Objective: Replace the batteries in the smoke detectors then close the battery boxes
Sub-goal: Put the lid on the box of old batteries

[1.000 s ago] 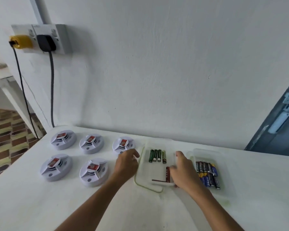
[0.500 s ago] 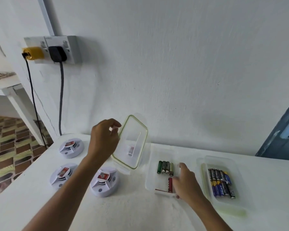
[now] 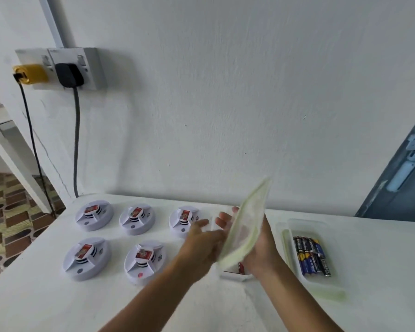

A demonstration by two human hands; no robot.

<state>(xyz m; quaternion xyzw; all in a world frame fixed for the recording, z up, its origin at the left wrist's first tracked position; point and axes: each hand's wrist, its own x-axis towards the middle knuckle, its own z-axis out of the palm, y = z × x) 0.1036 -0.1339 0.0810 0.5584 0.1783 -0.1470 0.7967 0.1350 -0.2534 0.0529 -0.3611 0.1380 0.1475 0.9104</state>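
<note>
Five white round smoke detectors lie on the white table [image 3: 58,307], among them one at the back left [image 3: 94,215] and one at the front [image 3: 144,261]; each has a red battery showing on top. My right hand [image 3: 261,248] holds a clear green-rimmed lid [image 3: 247,221] tilted on edge above the left battery box [image 3: 233,276], which is mostly hidden. A red battery [image 3: 241,268] shows in that box's corner. My left hand [image 3: 201,240] is blurred beside the lid's lower edge, fingers extended. An open box [image 3: 304,221] at the right holds several dark and blue batteries [image 3: 312,256].
The wall rises right behind the table. Wall sockets [image 3: 86,65] at upper left carry a yellow plug [image 3: 31,74] and a black plug [image 3: 68,74]; their cables hang to the table's back left corner. A blue door [image 3: 405,183] stands at the right. The table's left edge drops to a tiled floor.
My left hand lifted the lid off the left box and brought it right. My right hand left the box and took the lid; my left hand is now beside its lower edge.
</note>
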